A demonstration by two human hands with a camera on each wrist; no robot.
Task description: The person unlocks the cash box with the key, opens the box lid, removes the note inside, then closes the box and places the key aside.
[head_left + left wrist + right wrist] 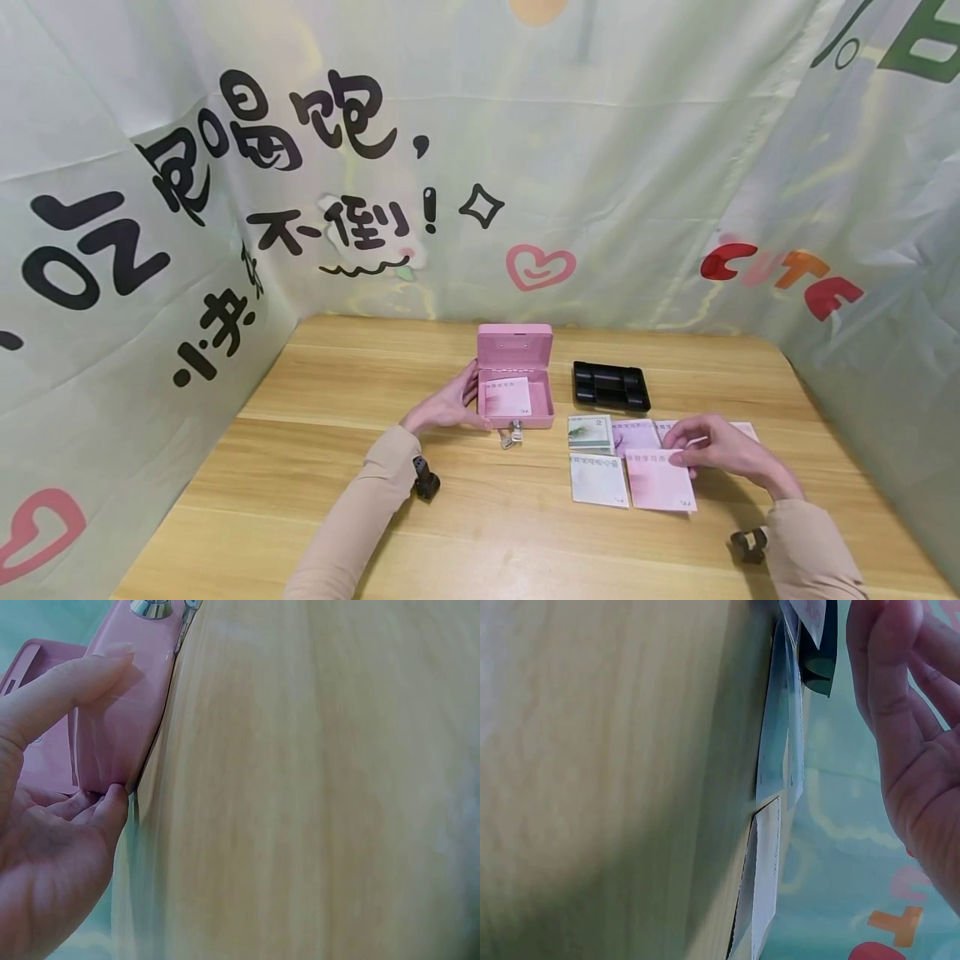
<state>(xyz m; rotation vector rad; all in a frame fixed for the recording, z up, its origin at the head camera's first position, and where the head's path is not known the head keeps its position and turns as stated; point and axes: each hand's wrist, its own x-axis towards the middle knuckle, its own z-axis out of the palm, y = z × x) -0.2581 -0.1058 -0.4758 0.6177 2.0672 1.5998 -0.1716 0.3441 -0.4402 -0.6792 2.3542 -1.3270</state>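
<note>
A pink cash box (540,398) stands with its lid raised, a pink folded banknote (507,397) lying inside. My left hand (448,402) grips the box's left side, thumb on the front wall and fingers round the corner, as the left wrist view also shows. A small padlock with keys (513,435) hangs at the box front. Between thumb and fingers, my right hand (716,450) pinches the corner of another pink folded banknote (660,483). Around it lie a green note (590,433), a purple note (633,437) and a pale bluish note (597,481); the right hand partly hides others behind.
A black compartment tray (611,386) lies right of the box, behind the notes. Everything rests on a wooden table (337,367). Printed cloth (637,192) hangs along the back and both sides. Each wrist carries a small black camera (425,479).
</note>
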